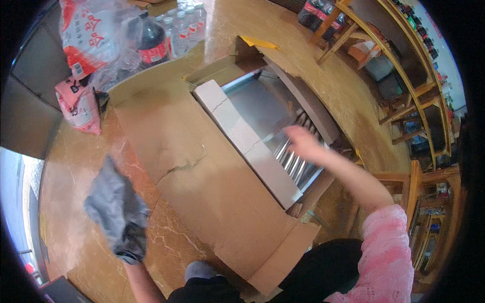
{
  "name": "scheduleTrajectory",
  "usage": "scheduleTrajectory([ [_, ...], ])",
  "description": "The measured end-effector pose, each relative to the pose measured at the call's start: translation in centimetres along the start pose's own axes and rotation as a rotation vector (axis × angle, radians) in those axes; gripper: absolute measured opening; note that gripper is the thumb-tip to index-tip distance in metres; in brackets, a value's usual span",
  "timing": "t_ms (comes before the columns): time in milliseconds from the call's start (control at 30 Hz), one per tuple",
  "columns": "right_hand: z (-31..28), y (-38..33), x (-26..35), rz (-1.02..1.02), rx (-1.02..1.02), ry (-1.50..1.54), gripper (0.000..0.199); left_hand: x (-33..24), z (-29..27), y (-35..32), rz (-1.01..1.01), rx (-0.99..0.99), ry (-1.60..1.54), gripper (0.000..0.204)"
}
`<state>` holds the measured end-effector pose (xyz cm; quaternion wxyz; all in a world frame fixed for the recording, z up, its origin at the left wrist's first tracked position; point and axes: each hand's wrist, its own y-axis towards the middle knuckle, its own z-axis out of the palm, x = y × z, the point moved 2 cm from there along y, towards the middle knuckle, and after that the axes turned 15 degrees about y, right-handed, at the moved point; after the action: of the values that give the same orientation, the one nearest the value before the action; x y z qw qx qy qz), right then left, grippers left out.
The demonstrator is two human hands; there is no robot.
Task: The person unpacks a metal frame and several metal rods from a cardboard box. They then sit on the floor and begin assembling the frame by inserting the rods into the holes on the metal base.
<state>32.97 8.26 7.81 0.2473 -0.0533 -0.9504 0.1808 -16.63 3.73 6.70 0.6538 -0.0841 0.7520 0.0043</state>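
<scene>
A large opened cardboard box lies on the floor in front of me. Inside it is a glass-and-metal framed thing with several shiny metal tubes along one end. Pale foam packing strips run along its two sides. My right hand reaches over the tubes, blurred; its fingers are bent, and I cannot tell whether they grip anything. At the lower left, a grey cloth-like covering wraps my left hand down to the wrist and hides the fingers.
Beyond the box stand a big dark drink bottle, wrapped clear bottles and a red-and-white plastic pack. A pink package lies at the left. Wooden shelving lines the right. My foot is near the box's close edge.
</scene>
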Motion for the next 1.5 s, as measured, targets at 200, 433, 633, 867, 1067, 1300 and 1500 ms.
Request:
scheduleTrajectory([
  [200,-16.8,0.0,-21.4,0.133,-0.693,-0.281,0.065,12.1,-12.1,5.9,-0.323,-0.195,-0.653,0.057],
  [433,-9.8,4.1,-22.0,0.168,-0.366,-0.313,0.022,6.0,-4.6,8.5,0.332,-0.617,0.452,0.037],
  [633,2.4,6.0,-14.6,0.192,-0.313,-0.167,0.028,-2.3,25.0,3.3,0.868,0.933,0.866,0.029],
  [867,3.6,0.8,-18.6,0.703,-0.087,0.081,0.061,-1.3,44.3,-0.2,0.721,1.449,1.565,0.029],
  [1067,9.2,-2.2,-23.2,0.694,-0.415,0.801,0.046,-1.8,47.0,4.5,0.192,1.644,1.695,0.042],
  [1300,10.4,-2.4,-22.6,0.765,-0.483,1.821,0.016,5.6,51.1,6.0,0.339,1.413,1.282,0.081],
  [1500,10.7,-0.4,-21.0,0.636,-0.345,2.291,0.025,7.2,52.0,3.3,-0.547,1.246,0.561,0.055],
])
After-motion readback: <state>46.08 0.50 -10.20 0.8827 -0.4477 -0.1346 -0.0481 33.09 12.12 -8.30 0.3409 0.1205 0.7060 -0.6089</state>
